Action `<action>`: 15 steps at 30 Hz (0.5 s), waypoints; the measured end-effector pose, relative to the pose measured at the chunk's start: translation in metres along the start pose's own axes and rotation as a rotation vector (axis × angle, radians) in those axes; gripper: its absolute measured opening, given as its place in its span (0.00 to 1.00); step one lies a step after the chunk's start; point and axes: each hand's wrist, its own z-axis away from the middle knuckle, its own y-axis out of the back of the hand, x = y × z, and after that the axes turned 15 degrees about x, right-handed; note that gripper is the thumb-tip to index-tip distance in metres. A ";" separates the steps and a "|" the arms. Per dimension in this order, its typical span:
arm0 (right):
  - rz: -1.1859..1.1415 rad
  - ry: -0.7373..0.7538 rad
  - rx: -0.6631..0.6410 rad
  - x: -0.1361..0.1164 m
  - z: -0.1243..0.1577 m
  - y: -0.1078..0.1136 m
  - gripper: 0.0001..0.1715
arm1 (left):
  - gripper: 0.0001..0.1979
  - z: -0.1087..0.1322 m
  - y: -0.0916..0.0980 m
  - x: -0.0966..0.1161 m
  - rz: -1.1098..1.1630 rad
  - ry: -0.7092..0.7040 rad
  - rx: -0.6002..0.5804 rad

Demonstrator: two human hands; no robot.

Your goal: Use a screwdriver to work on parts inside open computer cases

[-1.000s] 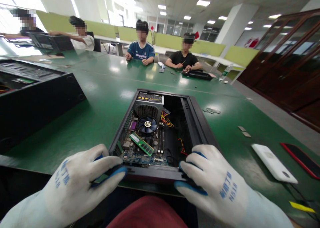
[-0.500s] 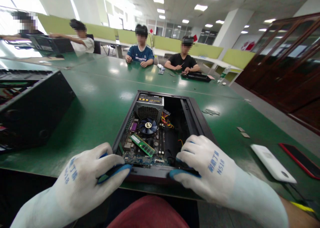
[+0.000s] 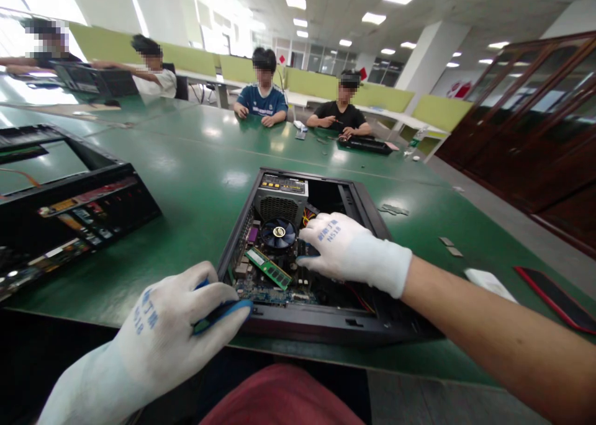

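An open black computer case (image 3: 307, 323) lies on its side in front of me at the table's near edge. My left hand (image 3: 174, 316), in a white glove, has thumb and fingers around its near left corner. My gloved right hand (image 3: 336, 245) reaches inside, over the board just right of the round CPU fan (image 3: 278, 232). Its thumb and fingers are apart, and nothing shows between them. A green memory module (image 3: 269, 268) lies slantwise, loose, on the motherboard (image 3: 279, 295). The power supply (image 3: 279, 208) fills the far left corner. My right hand covers part of the memory slots.
A second open computer case (image 3: 88, 208) stands at the left. On the right lie a white device (image 3: 488, 282), a red-edged phone-like slab (image 3: 556, 298) and small metal plates (image 3: 451, 246). Several people sit across the green table (image 3: 195, 164).
My right hand has left the case's near edge and moved forward inside, beside the fan. My left hand remains at its corner. The second case at the left has turned, exposing its board.
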 end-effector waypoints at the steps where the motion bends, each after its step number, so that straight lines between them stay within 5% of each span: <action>1: 0.002 0.002 -0.033 0.000 -0.005 -0.001 0.24 | 0.11 0.000 0.000 0.000 0.002 0.005 0.004; 15: 0.130 0.177 -0.201 -0.008 -0.058 -0.041 0.22 | 0.12 -0.002 0.000 0.003 -0.005 0.020 0.022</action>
